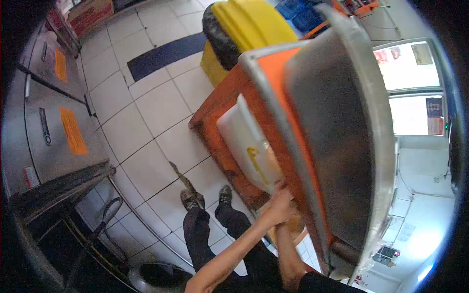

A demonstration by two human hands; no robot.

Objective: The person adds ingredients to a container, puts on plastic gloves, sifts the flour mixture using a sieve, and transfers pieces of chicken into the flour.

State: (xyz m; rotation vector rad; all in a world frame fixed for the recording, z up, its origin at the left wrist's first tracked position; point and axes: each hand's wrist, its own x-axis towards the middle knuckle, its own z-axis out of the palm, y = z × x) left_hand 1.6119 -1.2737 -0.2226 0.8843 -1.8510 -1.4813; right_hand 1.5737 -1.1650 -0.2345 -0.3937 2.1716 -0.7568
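Observation:
A white plastic tub [242, 139] with a yellow mark on its side sits on the lower level of an orange cart [210, 122]. My left hand [279, 209] is at the tub's near end, its fingers curled against the corner. Crossing beneath that wrist, my right hand [289, 220] is mostly hidden, so its fingers do not show. Something tan [296, 225] lies just beside both hands, too blurred to name. Above the tub, the cart's top carries a large metal basin or tray [332, 132] with clear plastic along its rim.
A yellow bin [259, 24] with a black bag stands beyond the cart. Steel cabinets [53, 107] with orange labels line the left side, above a dark rack with hoses [97, 229]. White floor tiles [151, 117] bear a dark blue strip [163, 56].

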